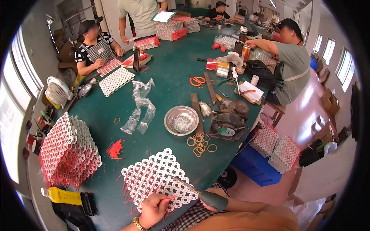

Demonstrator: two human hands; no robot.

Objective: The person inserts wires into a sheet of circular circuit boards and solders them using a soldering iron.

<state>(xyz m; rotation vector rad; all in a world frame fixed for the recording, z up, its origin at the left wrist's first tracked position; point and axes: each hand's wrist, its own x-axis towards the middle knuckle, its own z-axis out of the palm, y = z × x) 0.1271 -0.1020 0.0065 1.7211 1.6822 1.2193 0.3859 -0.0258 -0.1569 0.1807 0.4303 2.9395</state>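
Note:
A panel of joined white round circuit boards [163, 163] lies on the green table near me, with thin red wires [138, 177] across its left part. At the panel's near edge my left hand [154, 208] is closed, its thumb and fingers pinching a red wire [172, 197]. My right hand [210, 206], partly hidden by the tool's dark grip, is wrapped around a soldering iron [189, 185]. The iron's metal tip points left over the panel's middle. A small pile of cut red wires [115, 149] lies beyond the panel, to the left.
Stacked wired panels [69, 148] stand at the left. A metal bowl [168, 115] of shiny bits, rubber bands [198, 146] and a black fan-like device [228, 122] lie ahead. Clear plastic [142, 104] lies mid-table. A blue crate [256, 167] bears more panels. Other people sit and stand around the table.

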